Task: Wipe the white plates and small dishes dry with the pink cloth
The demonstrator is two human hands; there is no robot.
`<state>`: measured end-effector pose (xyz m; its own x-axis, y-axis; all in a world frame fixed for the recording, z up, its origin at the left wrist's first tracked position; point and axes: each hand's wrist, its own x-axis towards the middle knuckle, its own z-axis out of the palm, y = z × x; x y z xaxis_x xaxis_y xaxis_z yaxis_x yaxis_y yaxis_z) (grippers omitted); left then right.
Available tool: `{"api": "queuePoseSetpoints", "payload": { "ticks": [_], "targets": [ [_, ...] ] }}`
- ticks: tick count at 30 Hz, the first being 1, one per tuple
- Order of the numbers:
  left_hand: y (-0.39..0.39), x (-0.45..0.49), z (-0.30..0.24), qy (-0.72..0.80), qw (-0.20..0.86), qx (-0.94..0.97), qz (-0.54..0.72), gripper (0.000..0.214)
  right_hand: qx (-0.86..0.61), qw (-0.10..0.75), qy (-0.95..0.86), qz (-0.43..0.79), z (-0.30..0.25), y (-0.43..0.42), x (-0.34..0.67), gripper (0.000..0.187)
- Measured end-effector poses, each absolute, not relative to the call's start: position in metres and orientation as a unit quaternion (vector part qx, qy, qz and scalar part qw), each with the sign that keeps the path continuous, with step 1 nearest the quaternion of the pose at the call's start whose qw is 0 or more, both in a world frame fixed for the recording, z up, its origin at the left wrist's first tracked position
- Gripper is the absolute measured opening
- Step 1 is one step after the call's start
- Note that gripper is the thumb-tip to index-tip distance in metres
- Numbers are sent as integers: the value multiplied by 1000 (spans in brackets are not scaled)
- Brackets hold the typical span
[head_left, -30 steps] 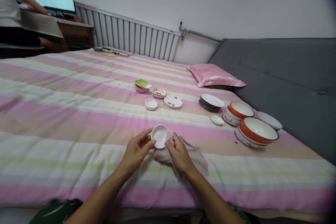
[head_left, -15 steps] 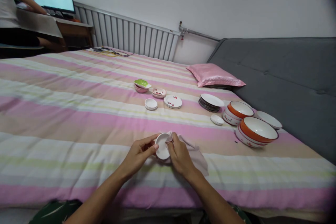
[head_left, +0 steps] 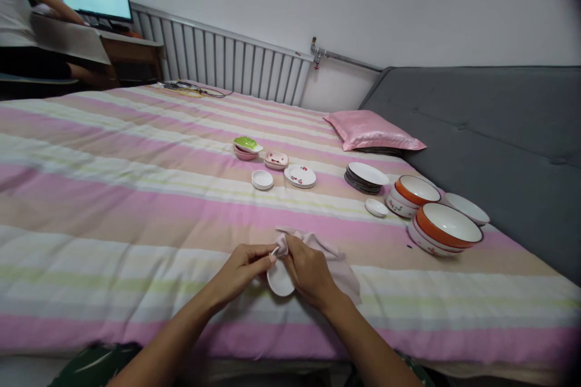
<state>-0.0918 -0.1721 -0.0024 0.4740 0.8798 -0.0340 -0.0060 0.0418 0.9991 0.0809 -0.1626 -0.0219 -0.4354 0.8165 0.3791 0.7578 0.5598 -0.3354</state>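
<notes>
My left hand (head_left: 252, 263) pinches the edge of a small white dish (head_left: 281, 281) between thumb and fingers. On its other side, my right hand (head_left: 308, 266) is closed on a pale pink cloth (head_left: 338, 266) and presses a fold of it over the dish's far rim. The rest of the cloth trails to the right over the striped bedspread. Beyond my hands stand a short stack of small white dishes (head_left: 262, 179) and some white plates with red patterns (head_left: 300, 176).
Farther off are a pink dish (head_left: 276, 160) and a green leaf-shaped dish (head_left: 247, 144). On the right are stacked plates (head_left: 367, 175), small white dishes (head_left: 376, 207) and orange-rimmed bowls (head_left: 447, 227). A pink pillow (head_left: 374, 130) lies by the grey headboard (head_left: 481, 109). A person (head_left: 18, 12) sits at a desk.
The white dish has turned and dropped slightly toward me. My right hand has brought the cloth from the inner right side to the far rim, near my left fingertips.
</notes>
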Motion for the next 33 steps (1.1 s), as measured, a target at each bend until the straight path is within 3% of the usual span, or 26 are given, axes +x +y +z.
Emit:
{"api": "queuePoseSetpoints", "payload": {
  "ticks": [7, 17, 33],
  "targets": [
    [-172, -92, -3, 372, 626, 582, 361, 31, -446, 291, -843, 71, -23, -161, 83, 27],
    [-171, -86, -6, 372, 630, 515, 447, 48, -552, 326, -751, 155, -19, -161, 80, 21],
    [-177, -71, -23, 424, 504, 517, 547, 44, -508, 441, -639, 374, -42, -159, 68, 38]
  ]
}}
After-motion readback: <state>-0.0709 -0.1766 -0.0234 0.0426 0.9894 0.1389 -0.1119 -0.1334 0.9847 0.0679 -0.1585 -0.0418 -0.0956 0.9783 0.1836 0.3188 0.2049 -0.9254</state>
